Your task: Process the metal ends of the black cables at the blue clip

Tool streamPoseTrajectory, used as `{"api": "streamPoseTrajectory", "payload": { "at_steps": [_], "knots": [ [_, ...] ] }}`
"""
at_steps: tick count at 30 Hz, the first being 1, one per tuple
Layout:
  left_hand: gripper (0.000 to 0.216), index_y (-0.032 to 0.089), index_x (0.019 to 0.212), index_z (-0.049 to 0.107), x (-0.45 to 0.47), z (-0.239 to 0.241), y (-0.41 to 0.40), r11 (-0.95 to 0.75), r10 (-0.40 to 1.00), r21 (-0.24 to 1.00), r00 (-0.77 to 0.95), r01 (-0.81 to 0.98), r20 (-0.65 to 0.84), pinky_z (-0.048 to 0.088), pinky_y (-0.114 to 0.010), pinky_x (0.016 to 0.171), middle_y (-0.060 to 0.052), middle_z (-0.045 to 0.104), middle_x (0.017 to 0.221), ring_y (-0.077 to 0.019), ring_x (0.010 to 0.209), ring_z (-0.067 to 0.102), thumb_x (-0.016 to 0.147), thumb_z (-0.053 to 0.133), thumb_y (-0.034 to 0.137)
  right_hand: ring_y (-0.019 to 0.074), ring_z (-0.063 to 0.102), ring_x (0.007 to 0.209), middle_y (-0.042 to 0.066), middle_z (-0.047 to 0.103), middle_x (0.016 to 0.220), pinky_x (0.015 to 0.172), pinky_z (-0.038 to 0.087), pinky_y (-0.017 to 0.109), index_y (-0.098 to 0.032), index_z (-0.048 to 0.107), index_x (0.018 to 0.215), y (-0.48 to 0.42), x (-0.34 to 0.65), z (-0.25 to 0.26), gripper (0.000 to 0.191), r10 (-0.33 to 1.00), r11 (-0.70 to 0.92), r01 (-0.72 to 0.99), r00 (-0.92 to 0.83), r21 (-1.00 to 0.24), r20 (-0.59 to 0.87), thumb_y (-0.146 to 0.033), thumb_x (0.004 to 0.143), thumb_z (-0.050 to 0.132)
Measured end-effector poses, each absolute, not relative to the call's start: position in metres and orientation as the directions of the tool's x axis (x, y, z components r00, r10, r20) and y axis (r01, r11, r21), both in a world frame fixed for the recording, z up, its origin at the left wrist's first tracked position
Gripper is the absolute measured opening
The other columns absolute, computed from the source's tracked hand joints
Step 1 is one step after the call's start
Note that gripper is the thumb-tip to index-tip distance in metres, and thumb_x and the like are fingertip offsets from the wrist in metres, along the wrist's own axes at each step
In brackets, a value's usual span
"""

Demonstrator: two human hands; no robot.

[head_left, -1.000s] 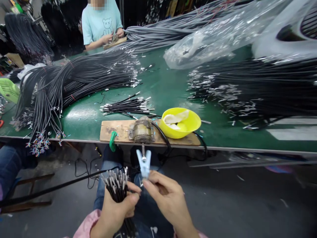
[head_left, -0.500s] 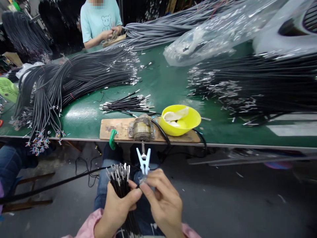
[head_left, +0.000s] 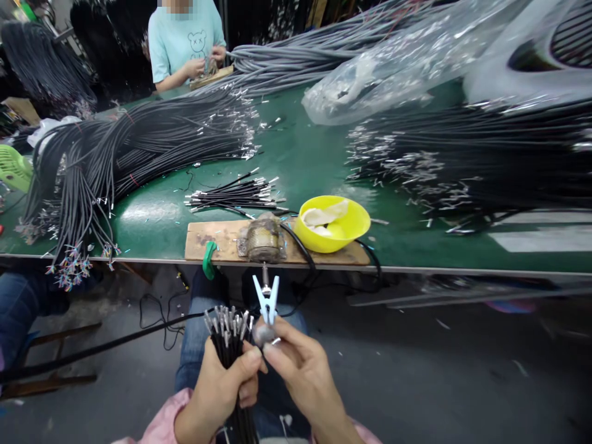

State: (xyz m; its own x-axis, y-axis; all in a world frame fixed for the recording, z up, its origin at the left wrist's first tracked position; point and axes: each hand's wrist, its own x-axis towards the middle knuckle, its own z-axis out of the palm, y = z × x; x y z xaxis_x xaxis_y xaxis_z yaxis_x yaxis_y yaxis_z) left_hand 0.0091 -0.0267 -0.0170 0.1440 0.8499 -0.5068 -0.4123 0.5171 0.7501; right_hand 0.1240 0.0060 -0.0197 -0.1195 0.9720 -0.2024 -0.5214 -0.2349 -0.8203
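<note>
My left hand [head_left: 222, 388] is wrapped round a bundle of short black cables [head_left: 230, 339] with metal tips pointing up. My right hand [head_left: 300, 373] pinches a small greyish piece at one cable end, just beside my left thumb and below a pale blue clip [head_left: 266, 300]. The clip hangs off a small metal device [head_left: 263, 239] fixed on a wooden board [head_left: 217, 240] at the table's near edge. Both hands are over my lap, in front of the green table [head_left: 305, 160].
A yellow bowl [head_left: 345, 237] holding white material sits on the board's right end. A small bunch of finished black cables [head_left: 235, 196] lies behind the board. Big heaps of black cables [head_left: 115, 154] fill left and right. A person in a light blue shirt [head_left: 185, 40] works at the far side.
My hands have come closer together and risen slightly toward the clip. The right fingers now pinch at a cable tip next to my left thumb.
</note>
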Motion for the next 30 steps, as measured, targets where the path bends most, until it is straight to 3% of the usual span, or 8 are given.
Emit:
{"api": "streamPoseTrajectory", "payload": {
  "at_steps": [6,9,11,13,16,19,25,30],
  "knots": [
    [0.049,0.018,0.067,0.045,0.017,-0.017,-0.028,0.51,0.856,0.755,0.153,-0.414,-0.494,0.024,-0.016,0.035,0.01,0.036,0.043,-0.0009,0.034,0.03,0.059,0.076,0.054,0.0121,0.044,0.05,-0.002,0.049,0.055,0.045,0.037,0.023,-0.019,0.058,0.055,0.001,0.119,-0.027,0.024,0.999,0.015,-0.388,0.041,-0.921,-0.001,-0.031,0.073,0.069],
    [0.049,0.019,0.068,0.043,0.019,-0.017,-0.027,0.471,0.872,0.787,0.076,-0.397,-0.484,0.024,-0.016,0.037,0.011,0.034,0.044,-0.0003,0.034,0.028,0.06,0.076,0.053,0.0137,0.048,0.055,-0.001,0.053,0.057,0.053,0.04,0.025,-0.021,0.06,0.061,0.0,0.118,-0.023,0.017,0.914,0.338,-0.073,0.264,-0.938,0.309,-0.013,0.075,0.065],
    [0.045,0.017,0.068,0.047,0.017,-0.014,-0.025,0.464,0.876,0.805,0.057,-0.371,-0.479,0.02,-0.017,0.036,0.01,0.035,0.045,0.0002,0.035,0.024,0.064,0.073,0.054,0.0147,0.05,0.058,0.0,0.058,0.06,0.057,0.041,0.027,-0.022,0.063,0.066,0.001,0.122,-0.019,0.017,0.849,0.456,0.073,0.264,-0.887,0.458,-0.007,0.074,0.064],
    [0.045,0.015,0.064,0.052,0.013,-0.009,-0.022,0.452,0.886,0.827,0.062,-0.335,-0.459,0.019,-0.018,0.036,0.009,0.036,0.046,-0.0002,0.035,0.024,0.064,0.072,0.055,0.0153,0.052,0.058,0.002,0.059,0.062,0.056,0.042,0.027,-0.021,0.064,0.067,0.004,0.128,-0.017,0.012,0.918,0.384,-0.049,0.126,-0.922,0.376,-0.017,0.078,0.064],
    [0.042,0.013,0.058,0.059,0.009,-0.001,-0.015,0.412,0.909,0.868,0.062,-0.275,-0.412,0.03,-0.02,0.04,0.004,0.044,0.048,-0.004,0.04,0.035,0.059,0.077,0.051,0.0146,0.051,0.055,0.002,0.055,0.061,0.051,0.041,0.026,-0.019,0.063,0.066,0.009,0.139,-0.019,0.03,0.971,-0.068,-0.386,-0.238,-0.92,0.028,-0.047,0.076,0.066],
    [0.034,0.014,0.057,0.064,0.008,0.004,-0.012,0.358,0.931,0.907,0.018,-0.223,-0.364,0.047,-0.027,0.059,-0.002,0.059,0.059,-0.0128,0.056,0.053,0.057,0.08,0.044,0.015,0.053,0.057,0.002,0.057,0.061,0.055,0.044,0.027,-0.017,0.066,0.071,0.016,0.151,-0.023,0.038,0.881,-0.354,-0.396,-0.445,-0.847,-0.16,-0.054,0.066,0.072],
    [0.019,0.019,0.064,0.07,0.008,0.003,-0.019,0.315,0.937,0.938,-0.112,-0.142,-0.332,0.051,-0.03,0.056,-0.003,0.065,0.062,-0.0171,0.054,0.058,0.058,0.081,0.034,0.0105,0.048,0.055,-0.002,0.056,0.058,0.052,0.04,0.021,-0.017,0.067,0.065,0.049,0.155,-0.014,0.031,0.946,-0.298,-0.42,-0.253,-0.857,-0.205,-0.047,0.066,0.075],
    [0.012,0.024,0.063,0.071,0.008,0.006,-0.016,0.177,0.96,0.983,-0.209,-0.055,-0.184,0.054,-0.031,0.057,-0.002,0.067,0.065,-0.0195,0.058,0.061,0.059,0.081,0.029,0.0119,0.052,0.053,0.002,0.064,0.06,0.054,0.045,0.024,-0.017,0.072,0.069,0.065,0.129,-0.007,0.039,0.932,-0.334,-0.615,-0.327,-0.715,-0.154,-0.056,0.065,0.071]
  ]
}}
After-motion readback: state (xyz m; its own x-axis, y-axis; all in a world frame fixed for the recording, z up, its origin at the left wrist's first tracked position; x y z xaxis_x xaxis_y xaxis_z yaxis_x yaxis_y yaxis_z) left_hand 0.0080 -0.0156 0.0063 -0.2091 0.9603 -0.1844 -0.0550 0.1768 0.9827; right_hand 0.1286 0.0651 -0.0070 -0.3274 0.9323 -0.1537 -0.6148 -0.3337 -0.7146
